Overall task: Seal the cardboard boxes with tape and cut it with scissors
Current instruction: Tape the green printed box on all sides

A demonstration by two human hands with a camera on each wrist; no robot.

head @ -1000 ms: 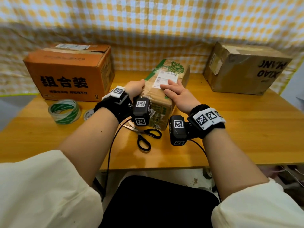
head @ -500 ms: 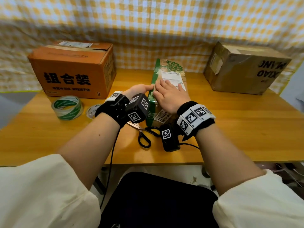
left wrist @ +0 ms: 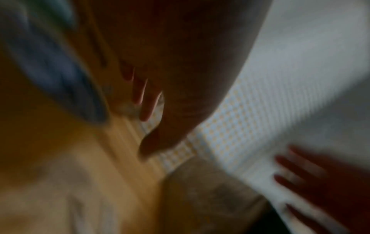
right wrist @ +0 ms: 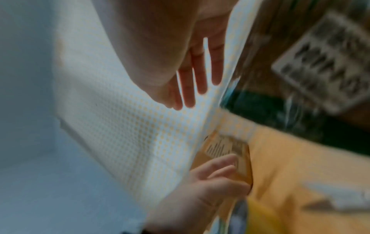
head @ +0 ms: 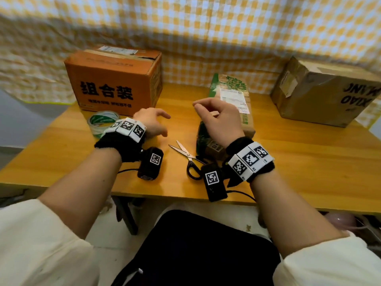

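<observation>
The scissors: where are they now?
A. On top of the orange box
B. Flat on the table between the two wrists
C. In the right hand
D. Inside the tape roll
B: the scissors lie flat on the table, and neither the left hand nor the right hand holds them.

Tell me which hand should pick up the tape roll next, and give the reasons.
Left. The left hand hovers empty, fingers relaxed, just right of the tape roll. The right hand is raised over the green-printed box, farther off, and would likely have to cross the left arm.
</observation>
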